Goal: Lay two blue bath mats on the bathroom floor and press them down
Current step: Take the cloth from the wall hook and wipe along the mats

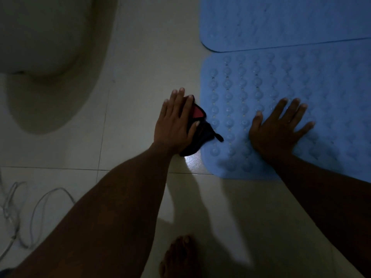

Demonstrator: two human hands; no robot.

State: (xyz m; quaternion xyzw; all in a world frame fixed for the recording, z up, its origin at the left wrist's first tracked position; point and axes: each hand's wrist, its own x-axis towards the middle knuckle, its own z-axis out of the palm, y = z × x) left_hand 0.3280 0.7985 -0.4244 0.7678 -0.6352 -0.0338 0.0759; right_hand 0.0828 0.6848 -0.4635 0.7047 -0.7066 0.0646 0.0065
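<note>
Two blue bath mats lie side by side on the tiled floor at the right. The far mat [285, 23] slightly overlaps the near mat [313, 77], which is covered in round bumps and small holes. My right hand [279, 129] lies flat on the near mat, fingers spread, close to its left end. My left hand [176, 121] rests on a black and red cloth-like item [198, 117] at the near mat's left edge, thumb hooked over it.
A white toilet bowl [40, 37] stands at the upper left. A thin clear tube or cable [36, 213] loops on the tiles at the lower left. My bare foot [180, 257] is at the bottom centre. The floor [140, 77] is pale tile.
</note>
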